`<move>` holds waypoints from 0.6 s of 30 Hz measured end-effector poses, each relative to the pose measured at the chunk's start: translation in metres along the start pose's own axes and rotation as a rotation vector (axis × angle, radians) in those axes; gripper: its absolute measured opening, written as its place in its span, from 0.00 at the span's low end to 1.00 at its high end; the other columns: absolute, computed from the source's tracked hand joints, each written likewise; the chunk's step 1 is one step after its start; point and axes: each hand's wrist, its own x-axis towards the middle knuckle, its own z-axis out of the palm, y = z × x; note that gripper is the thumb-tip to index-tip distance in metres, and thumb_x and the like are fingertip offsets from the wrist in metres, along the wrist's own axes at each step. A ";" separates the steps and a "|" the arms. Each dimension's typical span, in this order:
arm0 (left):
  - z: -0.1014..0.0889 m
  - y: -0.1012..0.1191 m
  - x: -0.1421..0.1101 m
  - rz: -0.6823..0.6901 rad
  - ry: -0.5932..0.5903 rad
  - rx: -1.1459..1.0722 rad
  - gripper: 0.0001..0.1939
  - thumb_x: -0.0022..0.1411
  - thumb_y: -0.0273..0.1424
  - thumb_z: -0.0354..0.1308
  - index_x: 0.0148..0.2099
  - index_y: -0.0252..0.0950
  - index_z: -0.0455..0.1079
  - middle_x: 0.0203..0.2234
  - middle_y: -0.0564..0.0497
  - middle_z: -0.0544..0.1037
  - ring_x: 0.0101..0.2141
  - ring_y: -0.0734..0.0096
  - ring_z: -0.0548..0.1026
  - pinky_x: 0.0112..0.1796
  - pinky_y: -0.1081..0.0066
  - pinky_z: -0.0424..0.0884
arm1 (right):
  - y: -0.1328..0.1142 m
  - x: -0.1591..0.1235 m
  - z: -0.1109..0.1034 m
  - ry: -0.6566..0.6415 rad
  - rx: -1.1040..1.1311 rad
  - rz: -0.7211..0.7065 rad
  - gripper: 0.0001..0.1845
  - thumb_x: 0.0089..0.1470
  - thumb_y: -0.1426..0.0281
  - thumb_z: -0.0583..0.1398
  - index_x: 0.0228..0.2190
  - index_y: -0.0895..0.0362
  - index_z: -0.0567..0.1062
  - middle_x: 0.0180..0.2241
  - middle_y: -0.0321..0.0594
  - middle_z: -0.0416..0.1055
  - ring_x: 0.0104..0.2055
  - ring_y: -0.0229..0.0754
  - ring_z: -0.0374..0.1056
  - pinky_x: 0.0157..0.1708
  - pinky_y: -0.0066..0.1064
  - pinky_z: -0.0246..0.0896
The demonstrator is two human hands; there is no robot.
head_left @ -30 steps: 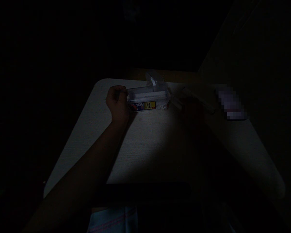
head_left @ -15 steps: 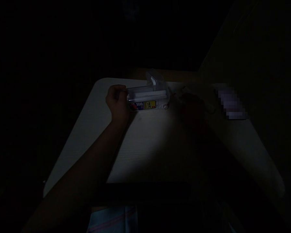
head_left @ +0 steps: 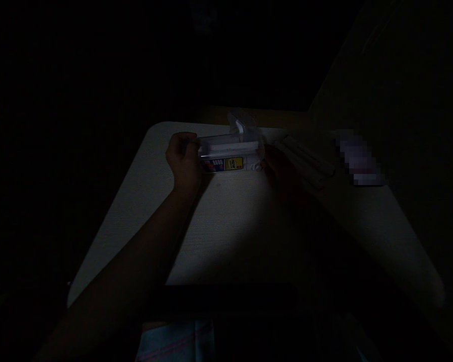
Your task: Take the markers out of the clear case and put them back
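A clear plastic box [head_left: 230, 147] with a blue-and-yellow label lies at the far part of the white table, its transparent lid flap [head_left: 242, 123] raised at the right end. A white strip shows inside it. My left hand [head_left: 183, 156] is closed around the box's left end. At the box's right end is my right hand [head_left: 283, 173], in deep shadow; its fingers are too dark to make out. Just right of that hand lie two pale, marker-like sticks, an upper stick [head_left: 313, 157] and a lower stick [head_left: 305, 172], side by side at a slant.
The white table [head_left: 219, 226] has rounded corners and is mostly in shadow on its right. A blurred-out purplish object [head_left: 358, 158] rests near the right edge. Striped blue cloth [head_left: 173, 342] shows below the front edge. Surroundings are nearly black.
My right hand has moved left, from over the sticks to the open end of the box. Both sticks now show more fully. My left hand and the box stay put.
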 end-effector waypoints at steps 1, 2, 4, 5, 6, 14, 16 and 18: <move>0.000 0.000 0.000 0.002 0.022 -0.024 0.04 0.54 0.26 0.54 0.33 0.37 0.69 0.29 0.53 0.73 0.34 0.72 0.71 0.37 0.70 0.66 | 0.002 0.000 0.003 0.007 0.011 0.001 0.25 0.63 0.64 0.42 0.54 0.58 0.68 0.56 0.48 0.66 0.59 0.47 0.60 0.59 0.43 0.56; 0.001 0.001 0.000 0.003 0.041 -0.039 0.04 0.53 0.26 0.54 0.32 0.37 0.69 0.29 0.53 0.73 0.34 0.72 0.71 0.37 0.70 0.66 | 0.004 0.000 0.004 0.017 0.019 0.000 0.25 0.63 0.64 0.42 0.53 0.57 0.69 0.55 0.47 0.67 0.58 0.48 0.60 0.59 0.44 0.56; 0.002 0.001 -0.001 0.007 0.054 -0.020 0.02 0.54 0.26 0.55 0.31 0.36 0.69 0.28 0.53 0.73 0.33 0.72 0.71 0.37 0.70 0.66 | 0.007 0.001 0.004 0.046 0.033 -0.009 0.24 0.62 0.63 0.43 0.50 0.57 0.71 0.54 0.48 0.68 0.57 0.48 0.62 0.58 0.44 0.57; 0.002 0.001 0.000 0.004 0.050 -0.007 0.02 0.54 0.27 0.55 0.31 0.37 0.68 0.28 0.53 0.73 0.34 0.72 0.71 0.38 0.69 0.67 | 0.008 0.001 0.003 0.064 0.036 -0.017 0.24 0.62 0.62 0.44 0.49 0.58 0.72 0.52 0.49 0.69 0.56 0.48 0.63 0.57 0.44 0.58; 0.002 0.001 0.000 -0.002 0.046 -0.001 0.01 0.55 0.27 0.55 0.31 0.37 0.68 0.28 0.53 0.73 0.34 0.71 0.71 0.38 0.69 0.67 | 0.008 0.002 0.002 0.082 0.035 -0.022 0.23 0.62 0.62 0.45 0.48 0.57 0.72 0.51 0.49 0.69 0.54 0.48 0.63 0.56 0.44 0.59; 0.000 -0.003 0.000 -0.005 0.028 0.011 0.02 0.57 0.28 0.55 0.32 0.39 0.68 0.29 0.53 0.72 0.36 0.69 0.72 0.40 0.68 0.68 | 0.019 0.003 -0.014 0.157 -0.039 0.022 0.17 0.60 0.63 0.50 0.39 0.57 0.75 0.41 0.48 0.73 0.46 0.48 0.66 0.48 0.42 0.62; 0.001 -0.002 -0.001 0.004 0.031 0.010 0.02 0.57 0.28 0.54 0.33 0.38 0.68 0.29 0.53 0.71 0.35 0.70 0.71 0.40 0.68 0.68 | 0.021 0.002 -0.019 0.151 -0.068 0.056 0.17 0.60 0.64 0.50 0.38 0.57 0.75 0.42 0.48 0.73 0.47 0.48 0.66 0.49 0.43 0.60; 0.001 -0.001 -0.001 0.004 0.005 0.006 0.03 0.57 0.29 0.53 0.34 0.37 0.67 0.30 0.52 0.71 0.36 0.70 0.71 0.41 0.67 0.67 | 0.016 0.002 -0.022 0.110 -0.095 0.080 0.18 0.60 0.65 0.49 0.41 0.58 0.75 0.45 0.49 0.73 0.50 0.49 0.65 0.52 0.43 0.57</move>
